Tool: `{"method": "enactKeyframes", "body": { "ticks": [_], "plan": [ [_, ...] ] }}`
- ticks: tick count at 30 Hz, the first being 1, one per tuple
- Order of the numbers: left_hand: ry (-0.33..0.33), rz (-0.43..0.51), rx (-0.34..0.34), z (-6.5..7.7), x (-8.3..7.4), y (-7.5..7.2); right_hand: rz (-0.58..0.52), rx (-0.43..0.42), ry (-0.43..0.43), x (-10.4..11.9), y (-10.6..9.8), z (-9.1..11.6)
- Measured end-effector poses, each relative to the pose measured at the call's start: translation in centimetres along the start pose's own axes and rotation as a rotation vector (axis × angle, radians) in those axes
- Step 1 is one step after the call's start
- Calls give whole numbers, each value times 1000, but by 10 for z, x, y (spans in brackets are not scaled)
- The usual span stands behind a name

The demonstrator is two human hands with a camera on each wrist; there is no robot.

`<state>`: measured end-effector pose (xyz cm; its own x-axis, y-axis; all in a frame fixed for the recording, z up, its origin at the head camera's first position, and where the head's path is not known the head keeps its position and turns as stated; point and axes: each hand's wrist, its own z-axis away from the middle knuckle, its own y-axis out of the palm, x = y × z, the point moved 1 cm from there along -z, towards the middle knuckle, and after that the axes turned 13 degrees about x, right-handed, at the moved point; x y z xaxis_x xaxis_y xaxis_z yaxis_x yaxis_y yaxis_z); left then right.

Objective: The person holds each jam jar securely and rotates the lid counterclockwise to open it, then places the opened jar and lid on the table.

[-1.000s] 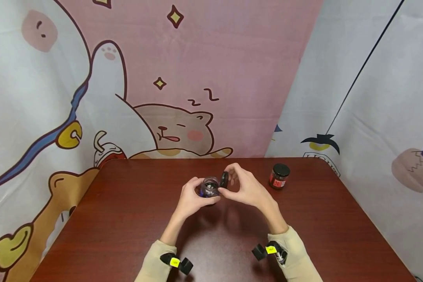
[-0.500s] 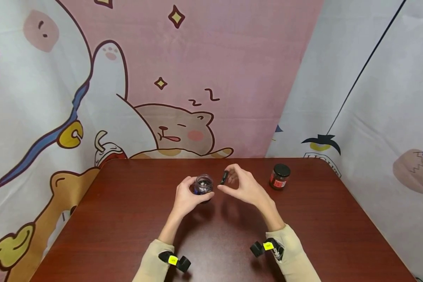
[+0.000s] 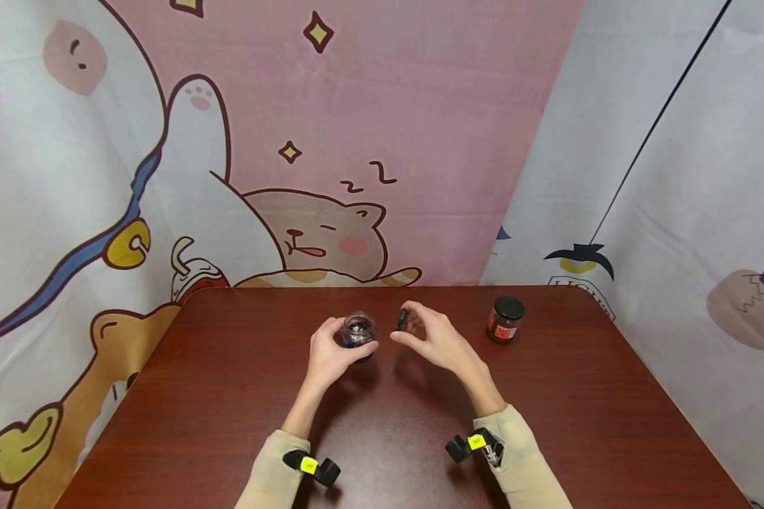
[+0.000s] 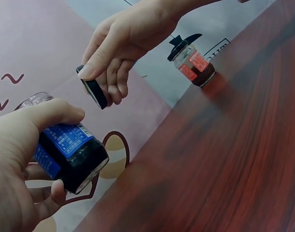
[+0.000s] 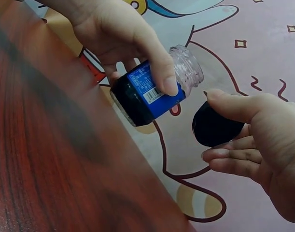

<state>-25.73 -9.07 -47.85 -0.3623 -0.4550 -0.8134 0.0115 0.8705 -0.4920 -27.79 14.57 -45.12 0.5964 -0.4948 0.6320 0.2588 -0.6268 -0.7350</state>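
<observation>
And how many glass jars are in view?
2: the open blue-labelled jar in the left hand, and the lidded red-labelled jar on the table, near its far edge.

One left hand (image 3: pixel 330 357), one right hand (image 3: pixel 442 343), two in all; one blue-labelled jar (image 3: pixel 359 334), one red-labelled jar (image 3: pixel 502 330), two by my count; one loose lid (image 5: pixel 216 124), one fitted lid (image 3: pixel 508 307), both black; two sleeves (image 3: pixel 270 470); two wrist cameras (image 3: pixel 458 448); two yellow stickers (image 3: pixel 308 465); one table (image 3: pixel 388 442); on wall, three printed stars (image 3: pixel 319 32), top one partly visible; two Z marks (image 3: pixel 380 172), one bell (image 3: pixel 124 246)
</observation>
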Motion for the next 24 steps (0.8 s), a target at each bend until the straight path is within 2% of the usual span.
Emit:
{"method": "enactKeyframes", "body": {
  "ticks": [6,18,24],
  "plan": [
    [3,7,-17,-1,6,-2,20,0,-6,-4,8,-4],
    [-49,4,-37,-4,23,-4,-2,44,56,-15,26,-11],
    [-77,-3,-33,-4,28,-6,19,51,55,-22,35,-17]
  ]
}}
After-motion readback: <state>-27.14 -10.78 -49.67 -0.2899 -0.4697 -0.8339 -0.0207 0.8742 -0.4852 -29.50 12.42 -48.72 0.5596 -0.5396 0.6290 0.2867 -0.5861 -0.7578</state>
